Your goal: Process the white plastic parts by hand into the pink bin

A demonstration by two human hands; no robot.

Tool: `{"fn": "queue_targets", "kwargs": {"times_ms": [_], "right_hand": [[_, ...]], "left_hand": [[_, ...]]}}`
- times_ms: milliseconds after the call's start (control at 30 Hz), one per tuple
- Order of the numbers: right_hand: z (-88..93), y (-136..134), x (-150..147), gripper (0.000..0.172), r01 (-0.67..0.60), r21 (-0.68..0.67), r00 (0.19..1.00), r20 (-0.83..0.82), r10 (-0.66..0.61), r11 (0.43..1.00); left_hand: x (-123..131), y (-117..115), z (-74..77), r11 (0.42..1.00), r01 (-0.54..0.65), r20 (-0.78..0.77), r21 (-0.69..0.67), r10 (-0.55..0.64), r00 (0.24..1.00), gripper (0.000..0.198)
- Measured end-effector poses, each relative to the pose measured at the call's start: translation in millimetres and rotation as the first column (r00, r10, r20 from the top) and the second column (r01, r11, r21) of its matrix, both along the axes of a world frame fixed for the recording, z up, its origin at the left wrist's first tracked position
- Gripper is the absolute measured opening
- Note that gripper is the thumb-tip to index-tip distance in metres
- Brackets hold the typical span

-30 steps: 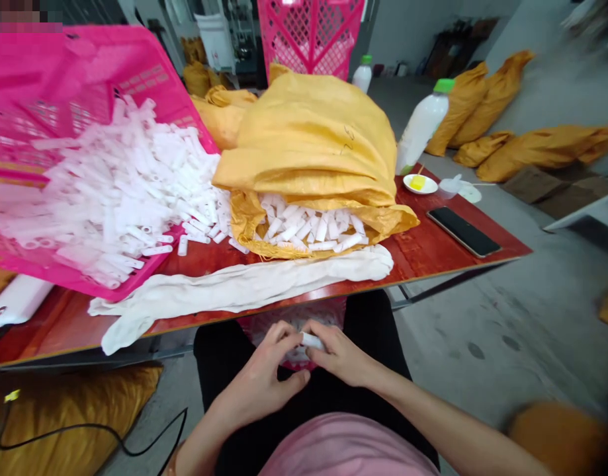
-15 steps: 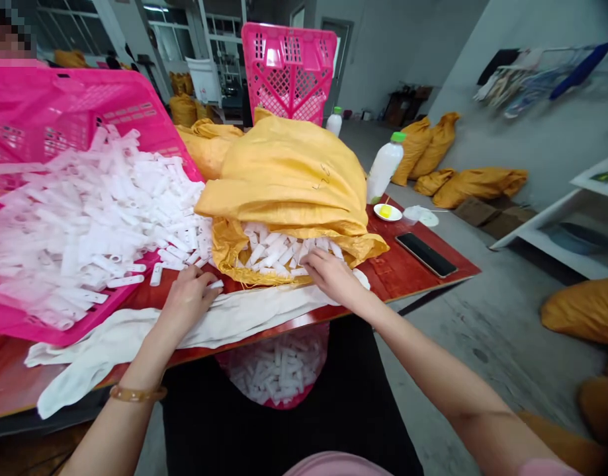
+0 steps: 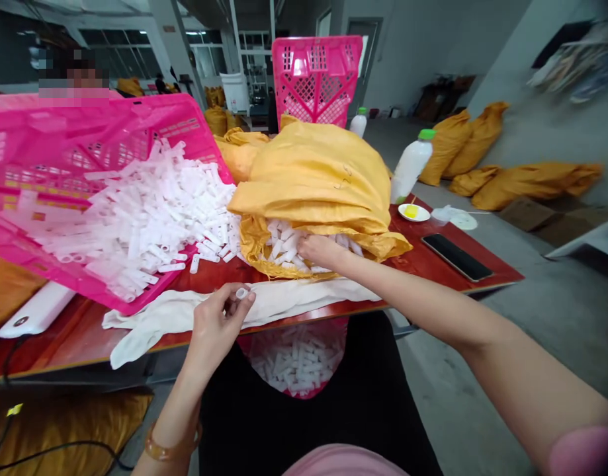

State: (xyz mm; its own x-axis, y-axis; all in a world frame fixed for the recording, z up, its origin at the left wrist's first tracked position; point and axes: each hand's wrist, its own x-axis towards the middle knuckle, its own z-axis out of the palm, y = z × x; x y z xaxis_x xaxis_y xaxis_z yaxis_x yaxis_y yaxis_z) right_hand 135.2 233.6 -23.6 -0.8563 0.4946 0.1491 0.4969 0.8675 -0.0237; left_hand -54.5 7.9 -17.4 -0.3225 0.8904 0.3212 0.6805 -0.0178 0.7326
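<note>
My left hand (image 3: 219,316) is closed, pinching a small white plastic tube (image 3: 241,293) between thumb and fingers, just above the table's front edge. The tube's round open end faces up. My right hand (image 3: 317,252) reaches into the mouth of a yellow woven sack (image 3: 323,172), among white plastic tubes (image 3: 284,246). Its fingers look curled, but the fingertips and anything in them are hidden. A tilted pink crate (image 3: 212,125) on the left spills a heap of similar white tubes (image 3: 155,205) towards the sack. White cloth (image 3: 278,305) lies along the table front below both hands.
On the right of the red table (image 3: 502,277) are a phone (image 3: 456,256), a small dish (image 3: 413,212) and a green-capped bottle (image 3: 413,165). Below the table edge, more white tubes (image 3: 298,357) fill a pink container. Another person (image 3: 75,73) is behind the crate.
My left hand has come off the tabletop towards me, raising the tube it holds. My right hand has moved deeper into the tubes in the sack. The view has swung left.
</note>
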Motion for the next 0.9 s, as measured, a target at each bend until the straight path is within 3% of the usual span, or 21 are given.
{"fn": "queue_targets", "kwargs": {"times_ms": [167,233,267,300,367,433,467,533,600,667,733,833,900], "right_hand": [[7.0,-11,22,0.024,0.179,0.04,0.984,-0.03,-0.178,0.983],[6.4,-16,30,0.03,0.272,-0.073,0.944,-0.172,-0.281,0.96],[4.8,-19,32,0.03,0.294,-0.221,0.894,-0.281,-0.35,0.93],[2.5,-23,35,0.031,0.262,-0.419,0.814,-0.387,-0.433,0.869],[-3.6,-35,39,0.035,-0.002,-0.771,0.629,-0.496,-0.599,0.637],[-9.8,-53,43,0.044,-0.289,-0.875,0.555,-0.484,-0.676,0.389],[-12.4,-63,45,0.047,-0.375,-0.876,0.557,-0.474,-0.682,0.303],[-16.2,-86,50,0.045,-0.434,-0.876,0.613,-0.458,-0.645,0.209],[-18.2,-108,53,0.036,-0.43,-0.886,0.68,-0.445,-0.583,0.175],[-19.0,-127,56,0.033,-0.423,-0.892,0.731,-0.439,-0.522,0.159],[-18.7,-139,59,0.031,-0.407,-0.887,0.76,-0.461,-0.458,0.217],[-16.7,-149,64,0.027,-0.345,-0.806,0.79,-0.526,-0.315,0.48],[-16.4,-154,66,0.026,-0.286,-0.721,0.824,-0.522,-0.223,0.632]], "left_hand": [[7,-4,-14.5,1.0,-0.02,0.235,-0.016,0.023,0.972,0.036],[10,-2,-19.9,1.0,0.005,0.332,-0.022,0.002,0.943,0.036],[12,-1,-21.6,1.0,0.018,0.368,-0.021,-0.009,0.93,0.036],[14,0,-22.7,0.999,0.027,0.398,-0.019,-0.017,0.917,0.036],[18,-1,-23.1,0.999,0.04,0.451,-0.017,-0.028,0.892,0.038],[23,-4,-21.7,0.999,0.05,0.52,-0.01,-0.037,0.853,0.041],[25,-6,-20.6,0.999,0.05,0.556,-0.004,-0.04,0.83,0.042],[33,-9,-18.0,1.0,0.023,0.594,0.014,-0.026,0.804,0.043],[42,-11,-15.4,0.998,-0.037,0.578,0.041,0.006,0.816,0.041],[50,-12,-13.8,0.995,-0.071,0.517,0.07,0.025,0.855,0.037],[55,-13,-13.2,0.996,-0.045,0.418,0.079,0.007,0.908,0.033],[56,-17,-12.9,0.999,0.042,0.271,0.033,-0.05,0.961,0.03],[53,-21,-12.5,0.996,0.084,0.253,-0.01,-0.079,0.964,0.031]]}}
